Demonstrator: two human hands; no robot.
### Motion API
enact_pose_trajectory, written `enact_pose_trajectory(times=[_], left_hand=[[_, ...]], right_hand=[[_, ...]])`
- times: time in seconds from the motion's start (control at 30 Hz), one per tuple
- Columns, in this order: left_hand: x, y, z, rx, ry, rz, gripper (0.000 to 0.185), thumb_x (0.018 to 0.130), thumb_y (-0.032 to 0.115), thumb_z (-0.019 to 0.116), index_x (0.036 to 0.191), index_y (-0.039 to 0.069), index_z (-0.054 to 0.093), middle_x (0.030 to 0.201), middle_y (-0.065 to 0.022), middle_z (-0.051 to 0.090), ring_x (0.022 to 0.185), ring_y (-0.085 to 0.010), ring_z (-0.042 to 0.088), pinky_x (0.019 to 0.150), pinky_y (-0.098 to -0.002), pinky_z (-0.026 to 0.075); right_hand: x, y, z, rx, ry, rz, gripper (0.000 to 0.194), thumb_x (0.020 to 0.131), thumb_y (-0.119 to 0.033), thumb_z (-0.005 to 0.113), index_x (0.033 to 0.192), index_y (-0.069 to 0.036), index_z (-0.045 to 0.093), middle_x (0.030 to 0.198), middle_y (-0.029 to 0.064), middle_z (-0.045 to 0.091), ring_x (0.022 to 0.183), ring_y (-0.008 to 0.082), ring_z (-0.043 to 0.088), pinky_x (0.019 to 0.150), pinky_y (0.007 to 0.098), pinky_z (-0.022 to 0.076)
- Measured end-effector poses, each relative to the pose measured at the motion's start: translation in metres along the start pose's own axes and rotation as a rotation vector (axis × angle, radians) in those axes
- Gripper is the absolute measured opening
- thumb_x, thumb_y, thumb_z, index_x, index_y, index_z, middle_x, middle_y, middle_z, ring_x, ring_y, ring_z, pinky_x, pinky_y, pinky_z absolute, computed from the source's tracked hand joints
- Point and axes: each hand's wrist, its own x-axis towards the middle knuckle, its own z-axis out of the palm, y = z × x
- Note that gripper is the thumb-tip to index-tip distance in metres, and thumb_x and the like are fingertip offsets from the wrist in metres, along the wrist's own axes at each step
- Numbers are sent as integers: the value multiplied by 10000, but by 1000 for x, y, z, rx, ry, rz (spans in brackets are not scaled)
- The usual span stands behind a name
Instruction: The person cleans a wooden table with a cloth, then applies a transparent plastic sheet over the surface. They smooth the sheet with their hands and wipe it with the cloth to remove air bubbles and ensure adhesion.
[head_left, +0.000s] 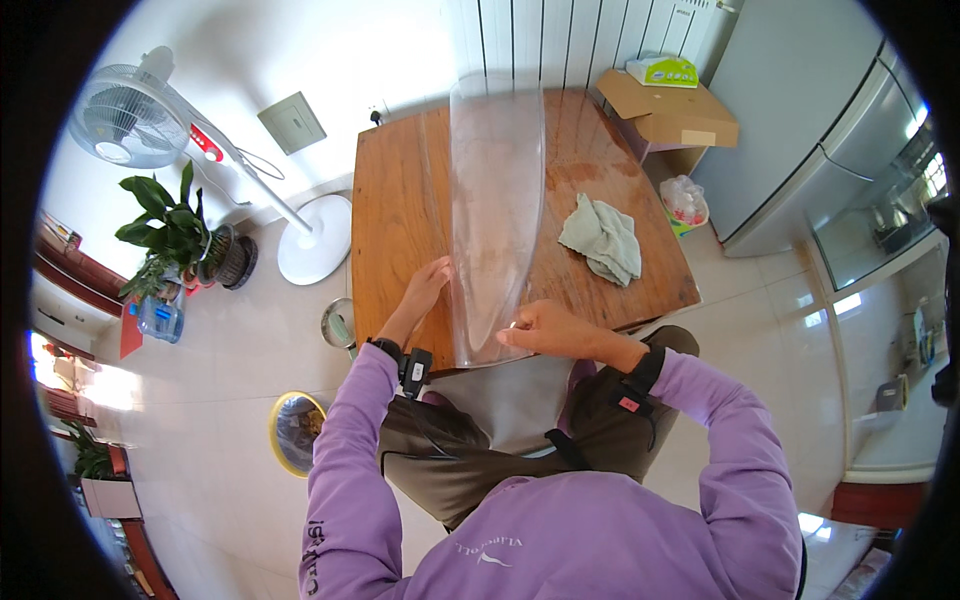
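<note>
A clear plastic sheet (497, 172), partly folded over itself, lies lengthwise across a wooden table (397, 195) and reaches its near edge. My left hand (429, 285) is at the sheet's left edge, its fingertips partly hidden by the plastic. My right hand (541, 328) grips the sheet's near right edge between thumb and curled fingers. A crumpled pale green cloth (602, 240) rests on the table to the right of the sheet. Wet-looking patches show on the wood behind the cloth.
A white standing fan (315, 238) and a potted plant (225, 255) stand left of the table. A lined bin (277, 435) is on the floor near my left arm. To the right are a cardboard box (675, 120), a small plastic-lined bin (684, 206) and a refrigerator (772, 112).
</note>
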Motion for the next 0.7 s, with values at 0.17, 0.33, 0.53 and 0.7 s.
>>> enact_pose_trajectory(times=[0.17, 0.33, 0.53, 0.7], left_hand=[[-35, 47, -18, -29, 12, -38, 548, 950, 417, 507, 1342, 34, 476, 1289, -63, 539, 1181, -178, 494, 963, -322, 373], [-64, 112, -26, -119, 69, 57, 677, 921, 462, 543, 1369, -29, 415, 1345, -129, 495, 1239, -213, 470, 981, -324, 379], [-61, 144, -11, 99, 115, 101, 782, 878, 445, 614, 1410, -53, 329, 1380, -175, 456, 1257, -267, 459, 966, -334, 403], [-51, 119, -29, 242, 174, 97, 698, 885, 248, 602, 1444, -14, 276, 1406, -184, 407, 1153, -256, 530, 807, -316, 524]], right_hand=[[21, -21, 17, -333, 59, -237, 384, 860, -327, 585, 723, 31, 602, 673, 229, 545, 608, 349, 552, 579, 420, 414], [35, -36, 33, -366, 9, -234, 418, 873, -357, 558, 732, 33, 612, 705, 244, 578, 663, 409, 568, 610, 479, 422], [37, -43, 47, -206, -133, -463, 364, 921, -323, 510, 966, 22, 617, 947, 207, 620, 863, 381, 591, 747, 448, 453], [29, -15, 45, -146, -152, -492, 297, 917, -235, 515, 1076, 4, 592, 1062, 178, 602, 989, 341, 569, 848, 409, 447]])
